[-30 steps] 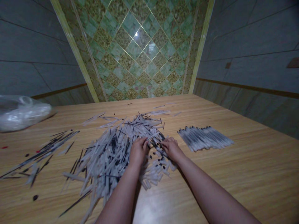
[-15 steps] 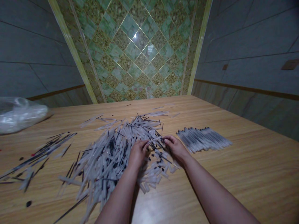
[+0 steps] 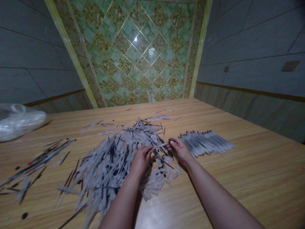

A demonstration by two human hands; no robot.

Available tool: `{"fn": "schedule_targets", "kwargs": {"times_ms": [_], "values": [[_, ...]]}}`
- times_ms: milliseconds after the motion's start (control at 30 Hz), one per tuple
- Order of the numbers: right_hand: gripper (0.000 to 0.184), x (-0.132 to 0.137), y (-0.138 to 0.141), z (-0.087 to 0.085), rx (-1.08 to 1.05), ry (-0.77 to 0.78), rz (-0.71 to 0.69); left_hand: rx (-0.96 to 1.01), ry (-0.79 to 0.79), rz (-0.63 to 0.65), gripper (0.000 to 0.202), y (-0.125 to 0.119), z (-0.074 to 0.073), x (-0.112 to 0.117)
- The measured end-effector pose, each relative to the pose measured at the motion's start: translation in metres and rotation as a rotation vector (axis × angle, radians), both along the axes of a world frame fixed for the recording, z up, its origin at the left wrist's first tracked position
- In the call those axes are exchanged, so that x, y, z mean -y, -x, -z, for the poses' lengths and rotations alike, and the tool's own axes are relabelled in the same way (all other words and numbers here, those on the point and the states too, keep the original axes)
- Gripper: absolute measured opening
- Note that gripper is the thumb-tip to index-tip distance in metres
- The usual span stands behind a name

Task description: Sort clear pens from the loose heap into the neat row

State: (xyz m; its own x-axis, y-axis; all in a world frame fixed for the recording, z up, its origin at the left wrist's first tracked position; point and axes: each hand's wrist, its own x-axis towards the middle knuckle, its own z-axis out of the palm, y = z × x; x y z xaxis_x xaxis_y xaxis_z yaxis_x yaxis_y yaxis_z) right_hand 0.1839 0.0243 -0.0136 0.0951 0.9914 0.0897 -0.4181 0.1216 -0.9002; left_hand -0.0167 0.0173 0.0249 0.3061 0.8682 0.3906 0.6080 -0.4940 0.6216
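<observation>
Between my hands runs a translucent pen barrel (image 3: 160,146), held nearly level above the parts. My left hand (image 3: 141,159) pinches its left end. The fingers of my right hand (image 3: 179,150) close on its right end, where something small and dark shows; I cannot make out what. Beneath and left of my left hand spreads a big heap of clear barrels and thin black refills (image 3: 111,159). Short clear caps (image 3: 151,190) and small black plugs lie below and between the hands. Just right of my right hand is a neat row of pens (image 3: 207,142) with black ends.
A clear plastic bag (image 3: 21,122) sits at the table's far left. Loose black refills (image 3: 51,152) and a few barrels are scattered on the left of the wooden table (image 3: 250,178). A tiled wall (image 3: 143,63) stands behind the table.
My right hand has shifted slightly right relative to the left, and more of the pen barrel shows between them. The whole view has turned a little.
</observation>
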Motion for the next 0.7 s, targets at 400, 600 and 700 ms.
{"fn": "schedule_targets", "kwargs": {"times_ms": [400, 600, 700], "values": [[0.028, 0.0034, 0.0041, 0.0006, 0.082, -0.045, -0.028, -0.01, -0.019, -0.003, 0.029, 0.0004, -0.001, 0.0], [0.03, 0.0042, 0.0051, 0.0002, 0.104, -0.046, -0.022, -0.014, -0.016, -0.002, 0.03, 0.0004, -0.0013, 0.0007], [0.031, 0.0051, 0.0058, -0.0012, 0.113, -0.05, -0.01, -0.026, -0.016, -0.002, 0.03, 0.0, -0.0025, 0.002]]}}
